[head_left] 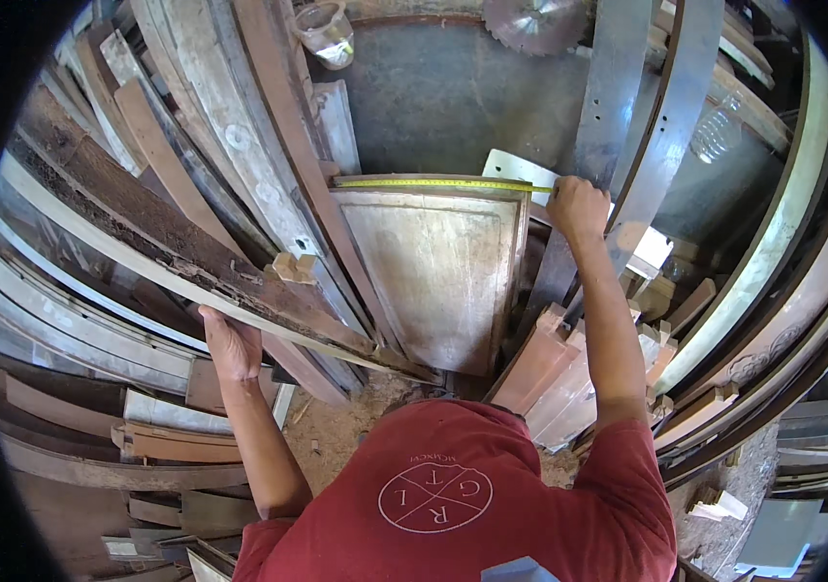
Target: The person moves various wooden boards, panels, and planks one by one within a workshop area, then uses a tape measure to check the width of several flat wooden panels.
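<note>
My right hand [579, 206] is closed at the right end of a yellow tape measure [433, 182]. The blade stretches straight across the top edge of a framed wooden panel [433, 262]; whether the hand holds the case or the blade's end is hidden. My left hand [232, 346] presses against the lower edge of a long weathered board [176, 247] with a rough, decayed dark face and a pale edge. Its fingers pass behind the board and are mostly hidden. A white plate-like piece [516, 167] lies behind the panel, near my right hand.
Long planks [230, 126] lean close on the left, and boards with tenon ends [540, 364] stand right of the panel. A circular saw blade [536, 21], a clear plastic container [327, 37] and a plastic bottle [716, 134] are farther off. Sawdust covers the floor [322, 436].
</note>
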A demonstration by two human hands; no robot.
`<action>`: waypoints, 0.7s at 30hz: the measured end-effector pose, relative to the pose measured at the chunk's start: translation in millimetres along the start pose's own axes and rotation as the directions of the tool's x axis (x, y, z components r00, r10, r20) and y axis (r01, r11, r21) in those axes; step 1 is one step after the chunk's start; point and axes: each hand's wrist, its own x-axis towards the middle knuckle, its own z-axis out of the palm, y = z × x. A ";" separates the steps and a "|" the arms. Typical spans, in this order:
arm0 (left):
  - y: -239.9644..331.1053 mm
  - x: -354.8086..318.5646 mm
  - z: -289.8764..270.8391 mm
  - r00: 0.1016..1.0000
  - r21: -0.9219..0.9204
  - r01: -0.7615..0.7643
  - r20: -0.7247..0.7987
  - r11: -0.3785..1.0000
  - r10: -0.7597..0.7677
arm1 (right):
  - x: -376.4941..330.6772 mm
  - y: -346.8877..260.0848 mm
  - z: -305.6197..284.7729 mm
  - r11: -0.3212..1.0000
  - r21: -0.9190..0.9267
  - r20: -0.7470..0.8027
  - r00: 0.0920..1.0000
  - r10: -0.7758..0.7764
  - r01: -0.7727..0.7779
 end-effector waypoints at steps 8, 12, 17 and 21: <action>1.1 -1.2 5.5 1.000 -0.008 -0.004 0.019 1.000 0.004 | 0.3 -1.8 1.8 1.000 -0.013 -0.025 1.000 0.015 -0.015; 2.7 -1.8 1.9 1.000 -0.013 0.024 0.013 1.000 -0.023 | 0.7 -5.9 0.9 1.000 -0.015 -0.013 1.000 0.018 -0.018; 2.3 -0.9 1.9 1.000 -0.001 0.004 0.026 1.000 -0.004 | 0.0 -5.6 2.8 1.000 -0.006 -0.044 0.999 0.018 -0.018; 1.9 1.4 0.9 1.000 0.002 0.001 0.016 1.000 -0.001 | 0.7 -6.3 1.7 0.999 0.000 -0.012 0.999 0.045 -0.045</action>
